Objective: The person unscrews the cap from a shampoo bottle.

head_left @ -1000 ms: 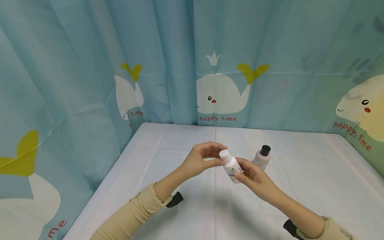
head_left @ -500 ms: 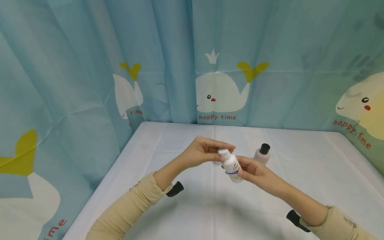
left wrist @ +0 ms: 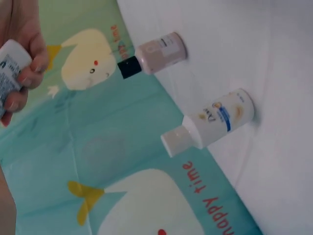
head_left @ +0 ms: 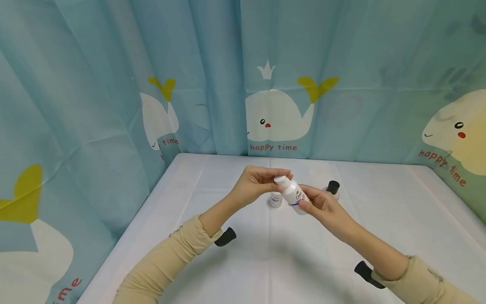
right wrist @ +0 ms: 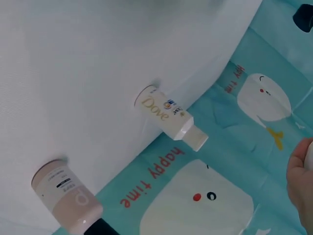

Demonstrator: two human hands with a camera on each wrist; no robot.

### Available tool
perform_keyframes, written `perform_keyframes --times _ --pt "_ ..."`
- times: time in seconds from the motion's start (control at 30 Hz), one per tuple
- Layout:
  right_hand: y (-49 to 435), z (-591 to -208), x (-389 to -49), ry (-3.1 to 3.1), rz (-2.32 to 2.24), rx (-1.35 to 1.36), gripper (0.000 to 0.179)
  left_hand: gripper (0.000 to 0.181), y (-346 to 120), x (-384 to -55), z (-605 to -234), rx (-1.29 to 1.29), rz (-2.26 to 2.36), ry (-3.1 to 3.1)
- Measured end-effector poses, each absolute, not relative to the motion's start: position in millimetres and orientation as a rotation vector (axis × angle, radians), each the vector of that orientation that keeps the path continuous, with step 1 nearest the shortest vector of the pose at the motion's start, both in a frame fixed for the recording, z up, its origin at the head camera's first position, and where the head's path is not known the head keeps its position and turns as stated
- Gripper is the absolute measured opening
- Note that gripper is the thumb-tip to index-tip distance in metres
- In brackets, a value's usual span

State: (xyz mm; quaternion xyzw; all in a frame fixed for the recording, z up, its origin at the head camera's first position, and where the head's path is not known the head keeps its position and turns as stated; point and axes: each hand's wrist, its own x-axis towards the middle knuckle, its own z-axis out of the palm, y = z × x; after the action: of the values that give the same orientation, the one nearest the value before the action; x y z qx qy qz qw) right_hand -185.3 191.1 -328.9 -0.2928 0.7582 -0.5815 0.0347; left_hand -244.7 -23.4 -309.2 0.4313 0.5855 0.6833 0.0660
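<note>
White bottle (head_left: 293, 194) tilted midair, left fingers (head_left: 270, 172) pinching its cap (head_left: 282, 181), right fingers (head_left: 313, 192) curled round its body, and one slip could topple the standing bottle (head_left: 276, 200) to far left!

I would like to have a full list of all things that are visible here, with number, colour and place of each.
Held Dove bottle: 1, white, tilted between both hands
Standing Dove bottle: 1, white, upright on the table
Pink bottle: 1, pink with black cap, upright on the table
Table: 1, white, under the bottles
Curtain: number of pieces unclear, blue-green, around the table
Printed whales: 4 in head view, mostly white, on the curtain
Black attachments: 2, black, by the cuffs
Sleeves: 2, beige, on both arms
Left hand: 1, at the held bottle's top
Right hand: 1, around its body
</note>
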Motion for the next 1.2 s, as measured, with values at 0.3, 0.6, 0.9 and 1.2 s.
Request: perform_keyframes --times 0.3,0.6,0.9,1.2 --pt "181.0 -327.2 -189.4 2.413 -1.885 -0.821 0.045 0.069 -6.7 -238.6 -322.7 1.174 2.364 1.865" --pt "176.3 -333.3 -191.0 2.541 -1.866 -0.726 0.046 0.045 5.3 -232.6 -330.2 0.998 2.556 2.021" --pt "170.7 -330.5 -192.4 2.612 -1.878 -0.744 0.043 0.050 8.0 -230.3 -326.8 0.938 2.604 2.067" --pt "173.6 -329.0 -186.4 2.548 -1.905 -0.697 0.043 0.062 6.3 -232.5 -329.0 0.982 2.542 1.969"
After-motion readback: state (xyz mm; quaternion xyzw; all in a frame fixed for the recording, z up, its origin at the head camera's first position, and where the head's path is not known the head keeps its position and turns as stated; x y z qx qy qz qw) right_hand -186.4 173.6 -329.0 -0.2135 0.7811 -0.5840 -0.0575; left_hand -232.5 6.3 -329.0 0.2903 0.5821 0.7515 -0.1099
